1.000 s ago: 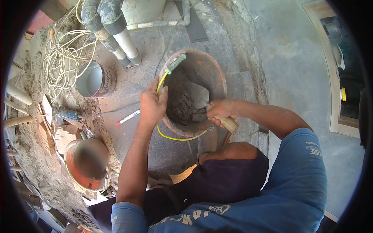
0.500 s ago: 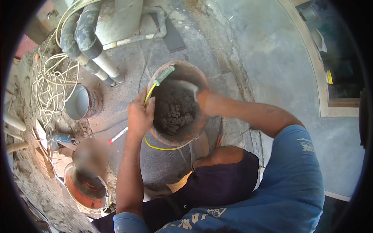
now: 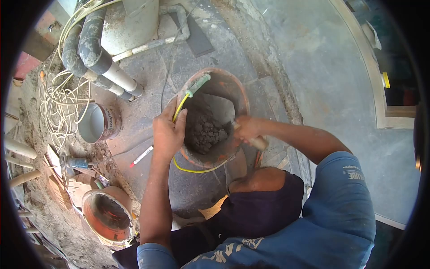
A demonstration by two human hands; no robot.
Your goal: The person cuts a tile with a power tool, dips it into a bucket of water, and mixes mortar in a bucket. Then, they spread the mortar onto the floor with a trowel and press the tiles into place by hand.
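An orange bucket [image 3: 245, 96], smeared with grey, stands between my knees and the wall, holding crumbly dark mortar [image 3: 204, 134]. My left hand [image 3: 169, 133] is closed on its left rim, beside the yellow wire handle with a green grip [image 3: 198, 85]. In my right hand [image 3: 247, 127], at the bucket's right rim, is a trowel. Its pale metal blade [image 3: 222, 110] points into the bucket against the mortar, and its light handle [image 3: 259, 143] sticks out below my fist, slightly blurred.
Left are a whitish pail [image 3: 92, 123], coiled cable [image 3: 62, 105], thick pipes [image 3: 118, 78] and a blue power tool [image 3: 78, 162]. A marker [image 3: 142, 156] lies beside my left forearm. Lower left sits a second orange bucket [image 3: 89, 213]. A grey wall [image 3: 327, 67] rises right.
My right hand has shifted slightly down and right, and more of the trowel's blade and handle shows. The brownish blur over the second bucket is gone. My left hand keeps hold of the rim.
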